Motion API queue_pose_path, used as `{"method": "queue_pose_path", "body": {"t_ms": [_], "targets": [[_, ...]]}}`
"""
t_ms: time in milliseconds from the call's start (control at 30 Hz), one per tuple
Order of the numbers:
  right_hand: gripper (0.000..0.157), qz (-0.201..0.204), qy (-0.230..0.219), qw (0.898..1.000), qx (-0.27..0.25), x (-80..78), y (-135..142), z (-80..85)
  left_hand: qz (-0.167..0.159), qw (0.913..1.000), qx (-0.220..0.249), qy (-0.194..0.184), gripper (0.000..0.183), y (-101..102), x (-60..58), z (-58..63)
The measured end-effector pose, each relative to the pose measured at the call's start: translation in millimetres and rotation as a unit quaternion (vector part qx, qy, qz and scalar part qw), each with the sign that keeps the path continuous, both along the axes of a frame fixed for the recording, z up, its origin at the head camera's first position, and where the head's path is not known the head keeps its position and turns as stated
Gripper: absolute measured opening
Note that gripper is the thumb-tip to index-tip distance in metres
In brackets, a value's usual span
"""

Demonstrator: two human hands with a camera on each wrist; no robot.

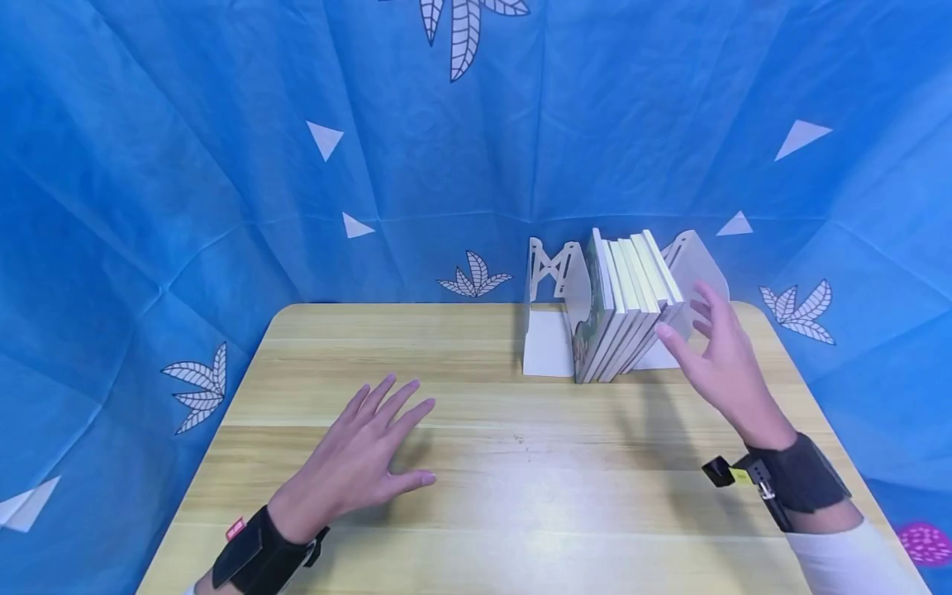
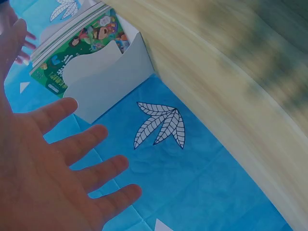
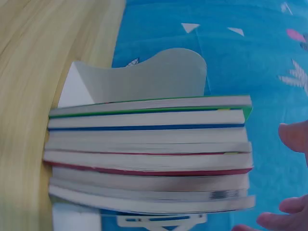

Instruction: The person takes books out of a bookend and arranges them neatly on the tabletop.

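Observation:
Several books (image 1: 628,285) stand in a tilted row in a white book rack (image 1: 549,345) at the back right of the table. Their page edges (image 3: 149,161) face the right wrist camera. A green illustrated cover (image 2: 91,45) shows in the left wrist view. My right hand (image 1: 720,364) is beside the row's right end, thumb and fingers spread, holding nothing. In the right wrist view a gap separates its thumb (image 3: 294,138) from the books. My left hand (image 1: 360,459) hovers over the table's left half, fingers straight and apart, touching nothing.
The light wood table (image 1: 476,496) has rounded back corners. A blue patterned cloth (image 1: 446,149) hangs behind it and at both sides. The rack's left compartment has a bare white base, and its curved right end panel (image 1: 697,256) stands near my right fingers.

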State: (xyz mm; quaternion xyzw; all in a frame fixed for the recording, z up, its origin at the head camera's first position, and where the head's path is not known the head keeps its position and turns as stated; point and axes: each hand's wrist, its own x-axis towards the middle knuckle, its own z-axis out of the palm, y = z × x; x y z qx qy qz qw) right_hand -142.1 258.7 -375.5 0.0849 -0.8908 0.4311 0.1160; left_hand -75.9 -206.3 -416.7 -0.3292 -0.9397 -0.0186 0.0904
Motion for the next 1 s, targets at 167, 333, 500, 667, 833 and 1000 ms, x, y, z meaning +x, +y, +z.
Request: {"method": "queue_pose_path", "body": {"t_ms": [167,333,500,667,833,1000], "targets": [[0.074,0.000,-0.052,0.997,-0.060,-11.3,2.3,-7.7,0.002,1.0000,-0.005,0.002,0.085,-0.7,0.2,-0.8],[0.064,-0.007,-0.071,0.993,-0.091,-19.2,1.9,-14.8,0.002,1.0000,-0.006,-0.002,0.085,-1.4,0.1,-1.5],[0.059,-0.005,-0.074,0.989,-0.127,-28.6,1.1,-22.3,0.001,1.0000,-0.003,0.000,0.085,-2.0,-0.5,-3.2],[0.057,0.009,-0.086,0.984,-0.156,-35.9,1.2,-28.6,0.001,1.0000,0.000,0.003,0.085,-1.7,-0.8,-4.4],[0.058,-0.015,-0.089,0.989,-0.119,-36.1,-0.3,-32.4,0.001,1.0000,0.004,-0.001,0.085,-0.6,-0.7,-5.9],[0.048,-0.041,-0.074,0.993,-0.087,-34.3,-3.2,-33.9,0.004,1.0000,0.003,-0.005,0.084,1.5,-0.6,-5.1]]}}
